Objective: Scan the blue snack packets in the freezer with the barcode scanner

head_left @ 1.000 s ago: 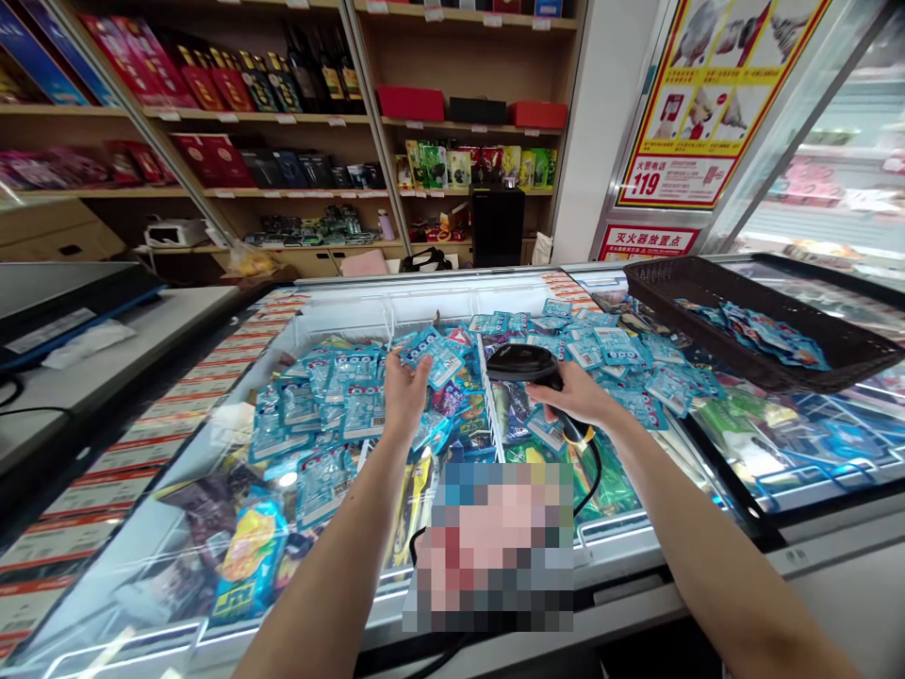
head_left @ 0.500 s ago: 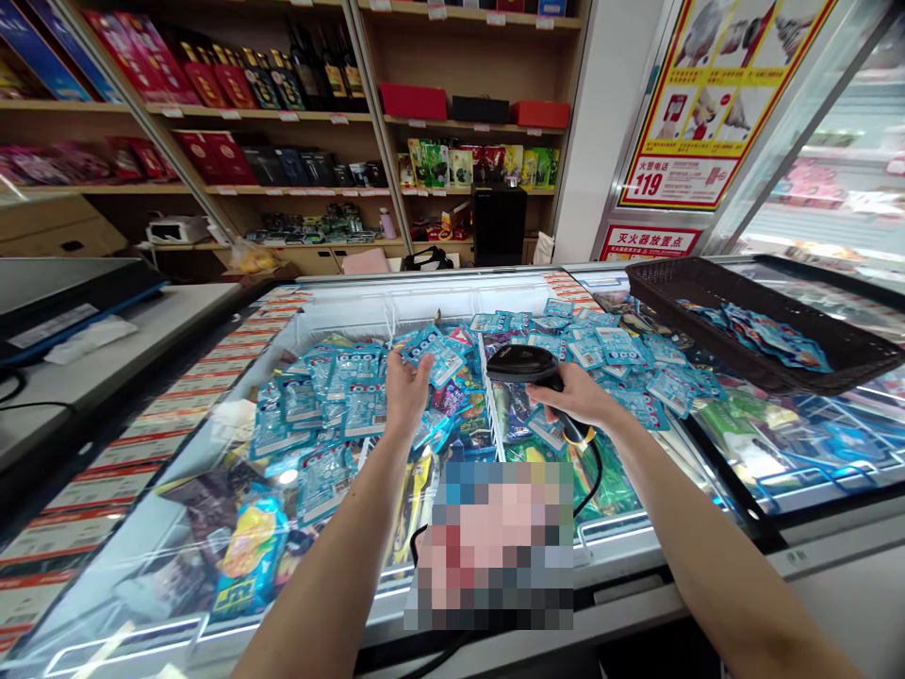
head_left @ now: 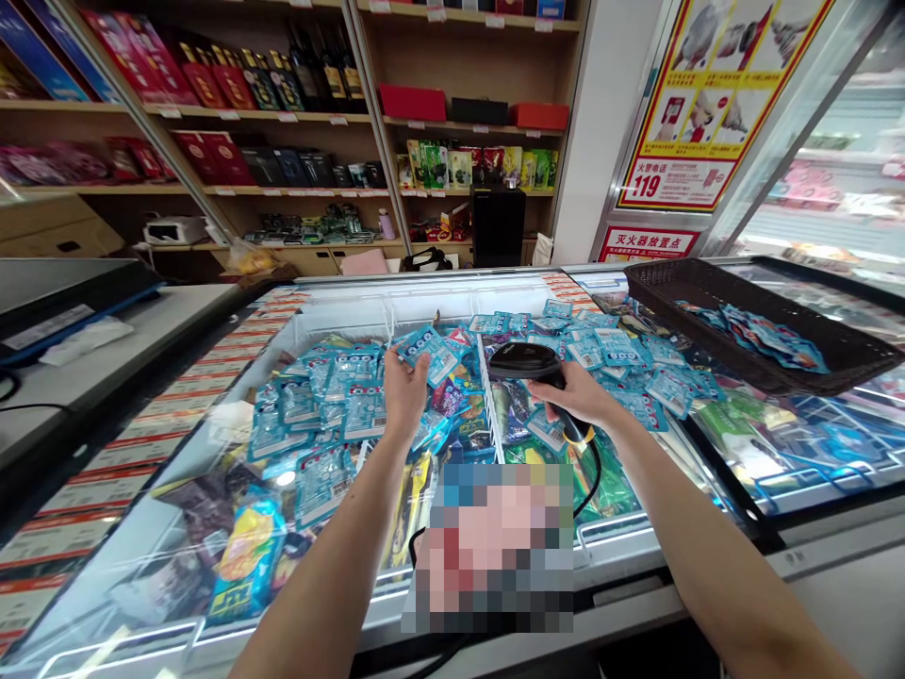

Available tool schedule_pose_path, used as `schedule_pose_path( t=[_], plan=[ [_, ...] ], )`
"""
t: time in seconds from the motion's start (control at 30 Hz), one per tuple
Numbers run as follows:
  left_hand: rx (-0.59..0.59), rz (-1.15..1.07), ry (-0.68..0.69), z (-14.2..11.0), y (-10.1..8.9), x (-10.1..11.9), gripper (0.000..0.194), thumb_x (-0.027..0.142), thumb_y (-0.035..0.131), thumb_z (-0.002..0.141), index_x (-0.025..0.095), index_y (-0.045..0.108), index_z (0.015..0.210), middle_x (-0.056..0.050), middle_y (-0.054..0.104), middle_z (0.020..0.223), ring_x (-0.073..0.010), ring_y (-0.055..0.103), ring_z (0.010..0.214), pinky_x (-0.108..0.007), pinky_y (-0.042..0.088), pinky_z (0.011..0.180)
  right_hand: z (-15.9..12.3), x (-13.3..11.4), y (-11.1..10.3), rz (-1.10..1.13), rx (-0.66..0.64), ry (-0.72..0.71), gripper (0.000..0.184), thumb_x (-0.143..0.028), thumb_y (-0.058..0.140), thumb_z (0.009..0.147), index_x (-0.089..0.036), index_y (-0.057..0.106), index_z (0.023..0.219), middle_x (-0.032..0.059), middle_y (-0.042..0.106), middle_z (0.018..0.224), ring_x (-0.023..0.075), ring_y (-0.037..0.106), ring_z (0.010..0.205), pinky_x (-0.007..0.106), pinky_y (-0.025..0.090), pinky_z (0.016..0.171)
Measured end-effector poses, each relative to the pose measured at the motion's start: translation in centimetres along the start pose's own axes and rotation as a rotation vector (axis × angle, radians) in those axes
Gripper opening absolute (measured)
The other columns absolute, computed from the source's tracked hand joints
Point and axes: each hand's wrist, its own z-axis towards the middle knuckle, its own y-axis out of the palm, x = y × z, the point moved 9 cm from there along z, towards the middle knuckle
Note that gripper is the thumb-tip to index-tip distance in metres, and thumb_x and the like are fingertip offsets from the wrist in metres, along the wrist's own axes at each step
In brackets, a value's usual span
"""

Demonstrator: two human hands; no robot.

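a pixelated patch (head_left: 495, 547) covers the nearest part of the view, so what lies there cannot be told. right hand (head_left: 576, 396): fingers curled shut around the grip of a black handheld barcode scanner (head_left: 527, 363), with a black cable (head_left: 598, 481) looping down from it. left hand (head_left: 406, 391): fingers spread, tips at a blue foil packet (head_left: 428, 356); whether they pinch it cannot be told. that packet is raised over the heap of matching blue packets (head_left: 304, 396) in a chest freezer (head_left: 452, 281), left of a wire divider (head_left: 486, 396). a yellow and blue bag (head_left: 247, 556) lies nearer the front. right, on the freezer: dark woven basket (head_left: 749, 325) holding more blue packets (head_left: 753, 338). left: pale counter (head_left: 106, 349). beyond: wooden shelves (head_left: 452, 123) with bottled wine (head_left: 318, 80) and red boxes (head_left: 414, 102). far right: red and yellow poster (head_left: 721, 104).
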Motion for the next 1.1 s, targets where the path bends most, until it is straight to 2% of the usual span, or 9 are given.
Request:
schedule_pose_path(
  t=[0.17, 0.27, 0.37, 0.47, 0.57, 0.67, 0.8, 0.93, 1.1],
  plan=[
    [0.070, 0.283, 0.117, 1.0, -1.4, 1.6, 0.039, 0.037, 0.054, 0.084, 0.014, 0.050, 0.115, -0.010, 0.060, 0.095, -0.0225, 0.058, 0.087, -0.036, 0.046, 0.078, 0.1, 0.3, -0.3, -0.010, 0.002, -0.004, 0.031, -0.047, 0.059, 0.081, -0.016, 0.062, 0.077, 0.0058, 0.067, 0.065, 0.0183, 0.063, 0.050, 0.029, 0.049, 0.052],
    [0.076, 0.526, 0.219, 1.1, -2.5, 3.2, 0.053, 0.029, 0.050, 0.085, 0.011, 0.039, 0.133, -0.018, 0.053, 0.120, -0.0296, 0.050, 0.113, -0.043, 0.042, 0.093, 0.0, 0.2, -0.6, 0.001, 0.017, 0.003, 0.032, -0.047, 0.059, 0.081, -0.016, 0.061, 0.076, 0.0056, 0.067, 0.068, 0.0171, 0.062, 0.049, 0.029, 0.049, 0.051],
    [0.117, 0.747, 0.184, 1.0, -4.3, 3.6, 0.061, 0.026, 0.051, 0.084, 0.013, 0.032, 0.140, -0.022, 0.049, 0.126, -0.0360, 0.047, 0.116, -0.053, 0.039, 0.094, -0.1, 0.1, -1.2, 0.063, 0.031, 0.019, 0.032, -0.049, 0.059, 0.080, -0.017, 0.061, 0.078, 0.0058, 0.068, 0.075, 0.0158, 0.062, 0.049, 0.029, 0.050, 0.051],
    [0.164, 0.841, 0.213, 0.7, -5.6, 4.2, 0.051, 0.022, 0.050, 0.085, 0.018, 0.041, 0.135, -0.020, 0.041, 0.138, -0.0386, 0.038, 0.125, -0.061, 0.028, 0.099, -0.3, 0.3, -2.0, 0.103, 0.066, 0.039, 0.031, -0.047, 0.060, 0.079, -0.017, 0.061, 0.080, 0.0061, 0.068, 0.076, 0.0152, 0.061, 0.048, 0.028, 0.049, 0.048],
    [0.111, 0.857, 0.296, 0.7, -5.1, 4.7, 0.040, 0.015, 0.039, 0.088, 0.021, 0.051, 0.126, -0.015, 0.038, 0.144, -0.0340, 0.030, 0.134, -0.064, 0.013, 0.106, -0.3, 1.2, -2.7, 0.141, 0.099, 0.079, 0.030, -0.046, 0.061, 0.079, -0.016, 0.061, 0.078, 0.0059, 0.067, 0.071, 0.0154, 0.060, 0.048, 0.027, 0.048, 0.047],
    [-0.014, 0.839, 0.375, 1.1, -2.7, 5.2, 0.041, 0.014, 0.035, 0.089, 0.022, 0.051, 0.127, -0.012, 0.038, 0.145, -0.0292, 0.029, 0.136, -0.059, 0.015, 0.109, -0.2, 2.2, -2.9, 0.204, 0.111, 0.118, 0.032, -0.048, 0.062, 0.078, -0.016, 0.060, 0.075, 0.0043, 0.064, 0.062, 0.0156, 0.059, 0.046, 0.027, 0.048, 0.045],
    [-0.287, 0.672, 0.470, 2.1, 3.7, 5.6, 0.043, 0.027, 0.032, 0.093, 0.018, 0.046, 0.133, -0.011, 0.041, 0.144, -0.0247, 0.039, 0.132, -0.043, 0.035, 0.105, 0.1, 2.7, -3.2, 0.232, 0.122, 0.117, 0.035, -0.051, 0.063, 0.077, -0.016, 0.061, 0.076, 0.0047, 0.064, 0.062, 0.0155, 0.059, 0.046, 0.027, 0.047, 0.046],
    [-0.544, 0.556, 0.529, 3.3, 11.3, 5.4, 0.048, 0.032, 0.026, 0.095, 0.016, 0.042, 0.137, -0.010, 0.036, 0.148, -0.0217, 0.031, 0.138, -0.038, 0.032, 0.109, 0.2, 3.0, -3.7, 0.272, 0.140, 0.109, 0.036, -0.052, 0.063, 0.076, -0.016, 0.062, 0.076, 0.0047, 0.064, 0.065, 0.0155, 0.060, 0.046, 0.027, 0.048, 0.045],
    [-0.659, 0.593, 0.462, 5.6, 17.9, 3.6, 0.049, 0.032, 0.022, 0.095, 0.020, 0.039, 0.140, -0.008, 0.029, 0.152, -0.0229, 0.019, 0.142, -0.046, 0.027, 0.110, 0.3, 3.1, -4.2, 0.325, 0.156, 0.120, 0.036, -0.052, 0.063, 0.076, -0.016, 0.061, 0.074, 0.0038, 0.064, 0.062, 0.0153, 0.060, 0.046, 0.026, 0.048, 0.046]
  ],
)
